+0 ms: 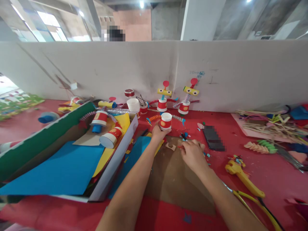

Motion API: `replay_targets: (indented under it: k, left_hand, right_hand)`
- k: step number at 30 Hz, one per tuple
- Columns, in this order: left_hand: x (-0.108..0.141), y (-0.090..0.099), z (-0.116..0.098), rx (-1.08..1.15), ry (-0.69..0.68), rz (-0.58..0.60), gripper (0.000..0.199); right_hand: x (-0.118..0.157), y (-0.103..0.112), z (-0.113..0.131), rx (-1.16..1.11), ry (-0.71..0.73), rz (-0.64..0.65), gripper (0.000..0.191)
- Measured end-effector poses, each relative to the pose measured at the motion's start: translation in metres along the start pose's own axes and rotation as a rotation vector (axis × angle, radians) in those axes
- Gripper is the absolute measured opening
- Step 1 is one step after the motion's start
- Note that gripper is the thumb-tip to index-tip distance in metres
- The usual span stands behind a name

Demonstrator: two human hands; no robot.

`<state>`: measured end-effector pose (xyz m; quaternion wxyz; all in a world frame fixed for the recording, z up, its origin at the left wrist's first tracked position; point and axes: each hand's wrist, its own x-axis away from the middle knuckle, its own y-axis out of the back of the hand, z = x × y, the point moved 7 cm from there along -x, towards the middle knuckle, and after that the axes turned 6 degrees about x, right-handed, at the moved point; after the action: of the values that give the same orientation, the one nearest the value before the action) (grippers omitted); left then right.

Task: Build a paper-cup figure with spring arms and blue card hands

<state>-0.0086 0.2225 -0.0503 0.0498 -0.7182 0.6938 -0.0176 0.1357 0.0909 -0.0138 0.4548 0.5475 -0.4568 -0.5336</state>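
Observation:
My left hand point(158, 133) is closed round the lower part of a red and white paper cup point(166, 122). Folded-paper arms stick out from the cup's two sides, an orange arm point(154, 118) and a pale striped arm point(176, 118), both with blue ends. Over the brown board point(168, 170), my right hand point(193, 152) is closed with its fingertips drawn together. Whatever they hold is too small to make out. Just beyond its fingers lies a dark thin item point(184, 137) among blue paper scraps. A cut piece of tan card point(170, 146) lies between my hands.
Two finished-looking cup figures point(162, 105) point(184, 107) stand against the white partition point(108, 70). On the left, a box point(117, 160) holds coloured paper and cup figures. A black phone point(213, 138), yellow tape dispenser point(245, 178), yellow-handled scissors point(255, 202) and stick pile point(271, 123) lie rightward.

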Motion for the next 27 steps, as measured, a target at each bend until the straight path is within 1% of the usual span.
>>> replay_targets:
  k: [4, 8, 14, 17, 19, 22, 25, 27]
  left_hand:
    - [0.002, 0.001, -0.003, 0.019, -0.001, -0.003, 0.075]
    - [0.005, 0.005, -0.003, 0.04, 0.019, -0.01, 0.074]
    - [0.009, 0.012, -0.011, 0.026, 0.058, -0.046, 0.082]
    - [0.013, 0.013, -0.019, 0.021, 0.063, -0.036, 0.073]
    - [0.021, 0.019, -0.023, -0.002, 0.067, -0.032, 0.061]
    - [0.043, 0.039, -0.026, -0.071, 0.066, -0.036, 0.044]
    - [0.071, 0.06, -0.026, -0.143, 0.049, -0.045, 0.036]
    - [0.084, 0.066, -0.024, -0.166, 0.046, -0.051, 0.032]
  right_hand:
    - [0.007, -0.001, -0.002, 0.014, -0.016, -0.024, 0.016]
    - [0.011, 0.0, -0.002, 0.019, -0.043, -0.051, 0.017]
    - [0.015, 0.008, 0.002, 0.013, -0.072, -0.092, 0.023]
    - [0.012, 0.009, 0.009, 0.002, -0.06, -0.089, 0.022]
    - [0.008, 0.008, 0.015, -0.009, -0.056, -0.08, 0.023]
    - [0.002, 0.004, 0.023, -0.03, -0.062, -0.071, 0.025]
    - [0.001, 0.001, 0.029, -0.062, -0.056, -0.065, 0.026]
    - [0.002, 0.002, 0.031, -0.092, -0.054, -0.061, 0.026]
